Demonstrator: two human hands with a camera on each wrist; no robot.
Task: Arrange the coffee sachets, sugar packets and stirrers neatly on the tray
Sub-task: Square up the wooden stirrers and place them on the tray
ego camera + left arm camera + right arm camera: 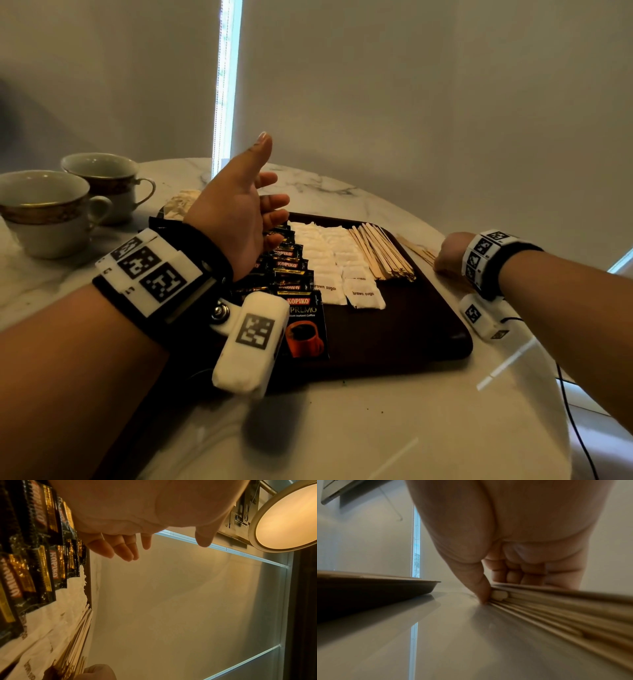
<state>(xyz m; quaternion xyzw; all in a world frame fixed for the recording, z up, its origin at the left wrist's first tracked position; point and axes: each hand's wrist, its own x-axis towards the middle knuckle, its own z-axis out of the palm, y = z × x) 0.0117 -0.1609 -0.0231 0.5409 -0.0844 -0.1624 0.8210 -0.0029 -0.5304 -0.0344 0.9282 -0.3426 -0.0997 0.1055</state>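
Head view: the tray [428, 329], dark and rectangular, sits on the marble tabletop [376, 428] toward its far edge. On the tray, three groups lie side by side: a shingled column of black coffee sachets [301, 308] on the left, white sugar packets [329, 257] (the nearest ones read "brown sugar") in the middle, and a fanned bundle of wooden stirrers [380, 253] on the right. The left hand [236, 212] hovers above the sachet column, palm turned sideways, fingers spread and relaxed, holding nothing. The right hand [448, 253] rests on the tabletop just beside the tray's right edge, fingers curled onto loose stirrers [419, 251] lying off the tray. Two gold-banded cups [51, 212] stand near the left edge of the tabletop.

Left wrist view: the left-hand fingers [120, 547] extend freely, apart from everything. The coffee sachets [39, 561], sugar packets [60, 615] and stirrers [80, 635] appear along the left side of the frame.

Right wrist view: the right hand [513, 568] is clamped on the loose stirrers [565, 608], thumb pressed against their side, fingers bent over the top. The bundle lies flat on the tabletop [436, 642], near the tray [376, 588] but apart from it.
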